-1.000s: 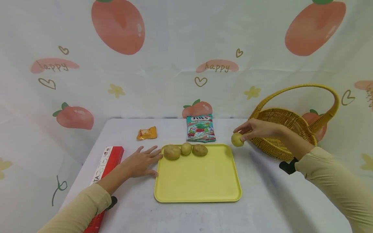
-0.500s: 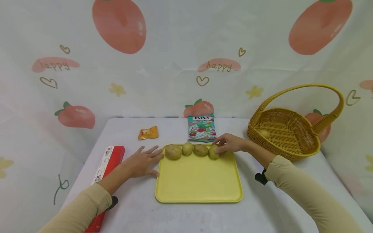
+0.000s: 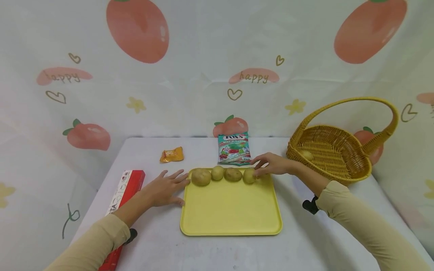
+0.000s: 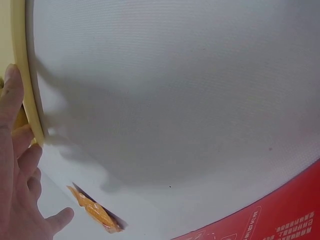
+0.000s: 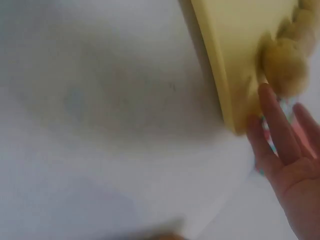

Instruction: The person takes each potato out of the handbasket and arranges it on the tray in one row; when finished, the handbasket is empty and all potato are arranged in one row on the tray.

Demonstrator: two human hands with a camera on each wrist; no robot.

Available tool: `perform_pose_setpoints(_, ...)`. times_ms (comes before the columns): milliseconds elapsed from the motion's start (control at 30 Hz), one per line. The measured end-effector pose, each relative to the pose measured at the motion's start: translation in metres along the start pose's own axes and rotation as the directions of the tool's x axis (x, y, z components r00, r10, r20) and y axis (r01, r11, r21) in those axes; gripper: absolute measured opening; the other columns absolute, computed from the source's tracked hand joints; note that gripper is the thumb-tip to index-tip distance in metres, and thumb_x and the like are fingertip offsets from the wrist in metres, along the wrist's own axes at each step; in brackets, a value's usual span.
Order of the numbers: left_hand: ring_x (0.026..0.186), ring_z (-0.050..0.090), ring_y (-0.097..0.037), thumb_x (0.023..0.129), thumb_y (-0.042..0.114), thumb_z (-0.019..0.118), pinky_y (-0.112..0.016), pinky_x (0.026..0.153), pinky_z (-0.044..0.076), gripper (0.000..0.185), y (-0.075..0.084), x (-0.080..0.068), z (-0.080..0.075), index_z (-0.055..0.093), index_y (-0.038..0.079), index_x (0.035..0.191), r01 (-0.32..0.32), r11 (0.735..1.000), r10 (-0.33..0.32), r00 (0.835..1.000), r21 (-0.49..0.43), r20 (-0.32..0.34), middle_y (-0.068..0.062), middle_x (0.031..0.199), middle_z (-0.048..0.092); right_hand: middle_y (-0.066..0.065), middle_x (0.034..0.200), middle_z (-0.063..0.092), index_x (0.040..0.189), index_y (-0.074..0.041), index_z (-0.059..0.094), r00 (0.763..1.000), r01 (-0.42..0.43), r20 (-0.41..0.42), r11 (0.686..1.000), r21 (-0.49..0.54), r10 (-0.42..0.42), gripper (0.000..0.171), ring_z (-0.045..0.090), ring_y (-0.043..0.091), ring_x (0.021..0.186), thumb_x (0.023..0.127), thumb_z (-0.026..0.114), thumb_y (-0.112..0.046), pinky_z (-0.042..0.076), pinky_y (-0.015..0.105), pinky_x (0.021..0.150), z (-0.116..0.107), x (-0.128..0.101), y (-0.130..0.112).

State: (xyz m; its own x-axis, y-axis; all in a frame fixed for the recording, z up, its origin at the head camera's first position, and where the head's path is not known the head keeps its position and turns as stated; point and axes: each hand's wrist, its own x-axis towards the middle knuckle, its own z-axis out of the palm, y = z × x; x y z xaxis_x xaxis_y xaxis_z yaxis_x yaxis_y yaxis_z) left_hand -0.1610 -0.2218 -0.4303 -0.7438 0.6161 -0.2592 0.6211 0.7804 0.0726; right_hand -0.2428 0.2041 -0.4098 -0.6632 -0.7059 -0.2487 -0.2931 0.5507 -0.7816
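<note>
A yellow tray [image 3: 230,210] lies at the table's middle with several potatoes in a row along its far edge. My right hand [image 3: 271,165] hovers at the row's right end, fingers straight, fingertips at the rightmost potato [image 3: 249,175]. In the right wrist view that potato [image 5: 282,67] sits just beyond the fingers [image 5: 275,125], which hold nothing. My left hand [image 3: 166,188] lies flat on the table with its fingertips against the tray's left rim [image 4: 25,75]. The leftmost potato [image 3: 201,177] lies close by.
A yellow wicker basket [image 3: 339,165] with a tall handle stands at the right, one potato [image 3: 306,155] inside. A green candy bag [image 3: 233,148] and an orange packet [image 3: 171,154] lie behind the tray. A red box [image 3: 125,188] lies along the left table edge.
My right hand carried a potato from beside the basket to the tray, set it at the right end of the row and let go. The left hand stayed put.
</note>
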Motion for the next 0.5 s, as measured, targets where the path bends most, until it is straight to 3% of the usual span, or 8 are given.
perform_pose_setpoints(233,0.149,0.025,-0.034,0.087,0.063,0.063,-0.068,0.110,0.025,0.083,0.001,0.000,0.000,0.045,0.014,0.151,0.004,1.000,-0.004,1.000,0.014,0.001,-0.010,0.159,0.036,0.029,0.132,0.058,0.140,0.009,0.047,0.998,-0.056,0.036,0.996,0.074,0.053,0.053,0.053,0.046,0.126,0.096,0.067,-0.013,0.049,0.047,0.101,-0.034,-0.033,-0.001)
perform_pose_setpoints(500,0.148,0.026,-0.035,0.087,0.062,0.064,-0.068,0.110,0.026,0.082,0.001,-0.001,-0.001,0.045,0.014,0.150,0.000,1.000,0.000,1.000,0.016,-0.005,-0.010,0.158,0.037,0.021,0.138,0.057,0.143,-0.002,0.049,0.993,-0.112,-0.042,0.993,0.032,0.113,0.054,0.054,0.040,0.127,0.095,0.069,-0.019,0.051,0.029,0.094,-0.076,-0.080,-0.003)
